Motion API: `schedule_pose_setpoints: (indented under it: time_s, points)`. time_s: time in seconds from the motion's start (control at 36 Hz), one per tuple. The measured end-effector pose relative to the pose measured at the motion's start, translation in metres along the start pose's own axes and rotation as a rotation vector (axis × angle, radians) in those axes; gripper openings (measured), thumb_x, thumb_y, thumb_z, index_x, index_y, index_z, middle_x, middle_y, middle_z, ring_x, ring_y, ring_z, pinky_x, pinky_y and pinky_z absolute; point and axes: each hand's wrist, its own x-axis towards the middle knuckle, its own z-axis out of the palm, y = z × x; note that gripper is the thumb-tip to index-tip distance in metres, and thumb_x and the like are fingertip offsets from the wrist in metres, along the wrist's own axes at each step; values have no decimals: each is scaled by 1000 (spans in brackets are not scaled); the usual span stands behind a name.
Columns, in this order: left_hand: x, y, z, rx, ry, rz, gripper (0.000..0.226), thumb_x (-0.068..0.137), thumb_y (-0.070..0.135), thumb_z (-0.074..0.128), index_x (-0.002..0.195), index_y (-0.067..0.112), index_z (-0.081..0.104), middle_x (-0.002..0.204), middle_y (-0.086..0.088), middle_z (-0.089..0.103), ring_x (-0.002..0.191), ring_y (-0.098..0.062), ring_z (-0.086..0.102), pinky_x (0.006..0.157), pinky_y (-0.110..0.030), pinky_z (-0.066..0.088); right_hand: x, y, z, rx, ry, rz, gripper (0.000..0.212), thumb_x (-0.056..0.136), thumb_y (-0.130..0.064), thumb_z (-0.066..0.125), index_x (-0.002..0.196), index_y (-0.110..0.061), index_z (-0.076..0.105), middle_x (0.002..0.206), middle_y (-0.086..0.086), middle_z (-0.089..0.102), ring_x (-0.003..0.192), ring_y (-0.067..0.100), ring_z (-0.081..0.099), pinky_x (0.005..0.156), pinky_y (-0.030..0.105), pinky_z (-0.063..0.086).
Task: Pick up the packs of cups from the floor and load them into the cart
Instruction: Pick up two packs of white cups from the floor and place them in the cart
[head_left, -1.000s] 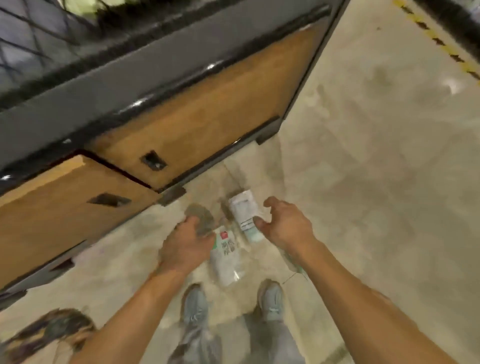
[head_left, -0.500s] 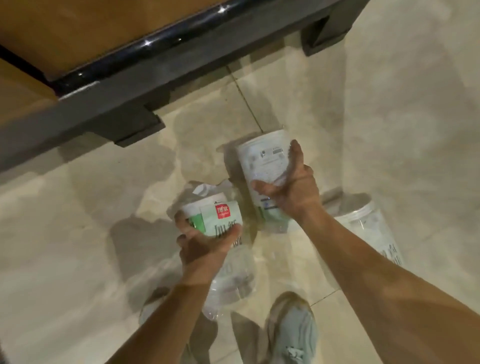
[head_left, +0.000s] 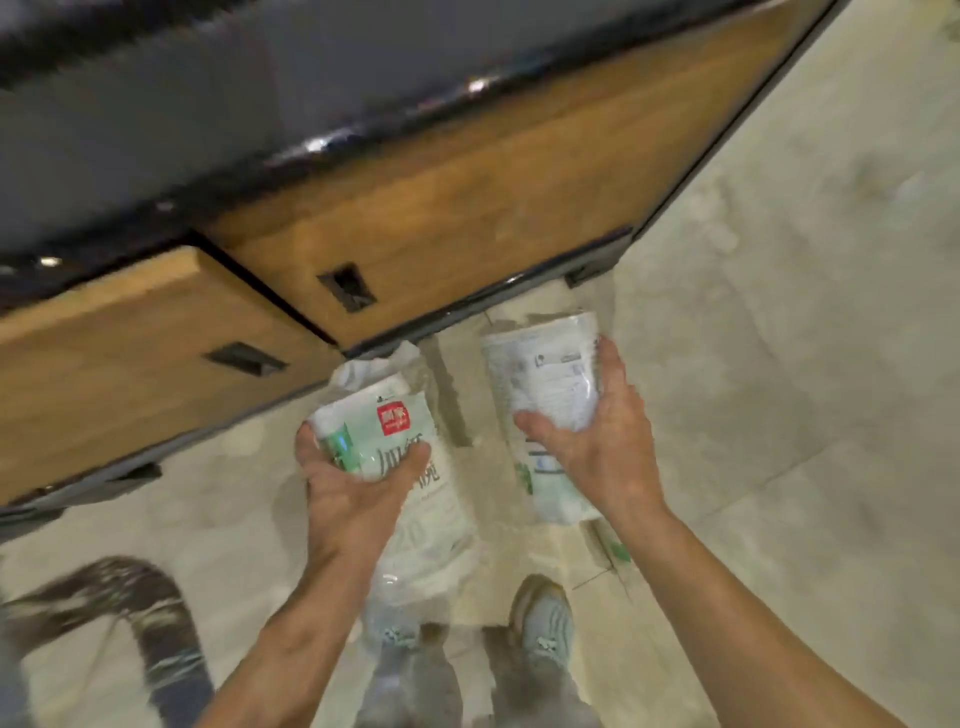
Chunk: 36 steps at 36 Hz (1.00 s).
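My left hand (head_left: 348, 493) grips a clear-wrapped pack of white cups with a red and green label (head_left: 395, 431), held off the floor. My right hand (head_left: 597, 447) grips a second pack of cups (head_left: 545, 374), its printed back label facing up. Both packs hang in front of me, just short of the wood-and-black cabinet. A green and clear bit, possibly another pack (head_left: 613, 545), shows on the floor under my right forearm, mostly hidden. No cart can be made out in this view.
A long cabinet with wooden drawer fronts (head_left: 457, 218) and a dark top (head_left: 130, 119) fills the upper left. Pale tiled floor (head_left: 805, 338) stretches to the right. My shoes (head_left: 545, 623) stand below the packs. A blurred dark shape (head_left: 156, 623) lies at the lower left.
Both hands have lifted their packs up from the floor, and the view has risen and pulled back, so the cabinet's drawer fronts show again. The pack near my right arm is now mostly hidden.
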Motion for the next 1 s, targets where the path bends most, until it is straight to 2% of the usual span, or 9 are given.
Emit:
schedule_pose_setpoints:
  time_s: [0.08,0.14,0.19,0.31,0.39,0.44,0.61,0.86,1.0]
  points:
    - [-81,82,-60,-37,66,56,100,63,23,94,139,36,31,109,3,72,95,-12,73,83,-39,60,-67,-107,-65,-2,30,-107,116,61,-75,83,156,-48,22,137,-1,61,122,25,62,95,49,56]
    - [-134,128,-98,-63,84,114,101,67,22,92,144,35,28,107,6,71,89,-6,72,73,-30,59,-112,-172,-103,-3,41,-225,116,67,-66,84,161,-42,19,152,-5,50,135,21,50,108,42,46]
    - [-185,171,-134,-87,118,173,107,69,19,91,150,33,21,108,10,67,86,0,69,74,-25,54,-153,-229,-136,-22,26,-346,116,70,-66,81,162,-38,17,159,-7,41,142,18,41,113,39,39]
    - [-281,224,-206,-170,228,292,113,66,18,93,152,32,20,121,8,59,99,-1,62,73,-21,51,-229,-323,-183,14,-14,-513,114,66,-56,89,157,-47,21,139,-4,57,128,19,54,104,44,49]
    - [-343,243,-256,-238,338,352,115,64,25,94,150,37,19,130,6,54,105,-5,62,87,-33,55,-281,-380,-200,23,-71,-646,115,68,-53,90,160,-44,20,143,0,53,133,20,51,104,36,45]
    - [-380,252,-288,-272,424,389,116,64,28,94,150,38,18,129,10,53,105,-1,60,92,-34,51,-314,-413,-200,33,-120,-749,117,69,-58,87,161,-43,17,148,0,50,136,20,50,106,40,44]
    - [-459,251,-393,-406,665,459,122,57,43,95,149,43,16,139,8,50,118,-15,58,102,-47,50,-413,-492,-164,49,-305,-1013,118,65,-73,81,159,-46,16,146,-5,52,133,19,54,103,51,51]
    - [-526,192,-537,-522,956,489,113,70,29,90,153,33,14,129,8,47,114,-12,51,91,-30,39,-561,-548,-59,60,-574,-1261,120,67,-72,82,160,-48,11,156,-11,42,143,15,44,109,42,46]
    - [-541,136,-630,-539,1072,437,124,64,41,92,154,36,7,131,8,50,116,-15,53,94,-32,41,-641,-575,15,34,-671,-1331,118,71,-67,84,161,-45,12,158,-10,39,144,18,41,104,39,43]
